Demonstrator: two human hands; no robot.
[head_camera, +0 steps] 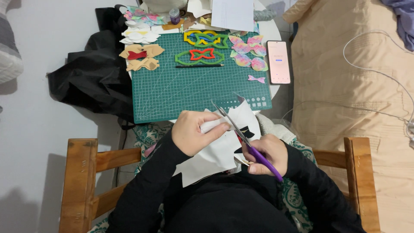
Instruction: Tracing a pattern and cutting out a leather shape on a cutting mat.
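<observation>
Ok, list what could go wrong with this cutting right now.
The purple-handled scissors in the right hand have blades close to the left hand fingers pinching the white sheet, so a nick seems possible. The sheet is held in the air over the lap, unsupported, so it may flex and the cut may wander.

Pale floor, wooden chair (armrests showing), beige-covered bed beside 1 round table.

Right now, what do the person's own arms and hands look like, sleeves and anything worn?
Both arms wear long black sleeves ending at the wrists. The left hand and right hand are bare: no gloves, and no rings, watch or markings that I can see.
</observation>
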